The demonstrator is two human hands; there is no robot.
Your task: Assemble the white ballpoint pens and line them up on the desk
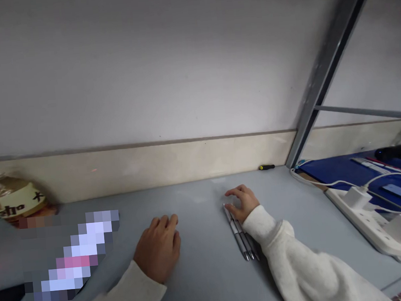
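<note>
A: Where are the pens?
B: Three pens lie side by side on the table, well to the left of the power strip.
A: Which way do they point?
B: Their long axes run nearly parallel, from the wall side toward the wearer, slanting a little toward the power strip at the near end. The silver-looking ends face the wearer; I can't be sure those are the writing tips.
A: And the grip?
B: The right hand is over their far ends, thumb and forefinger apart with a clear gap. Nothing shows pinched, though I can't tell whether the thumb touches a pen. The left hand, farther left of the power strip, is palm down, fingers loosely bent, its underside hidden.
A: So which step is this?
B: I'd judge it's handling or straightening the row. Moving one pen would call for a narrow pinch that spares its neighbours.
A: Anything farther out?
B: A black-and-yellow tool, beyond the power strip and to its left, and a bottle, far left of it.
</note>
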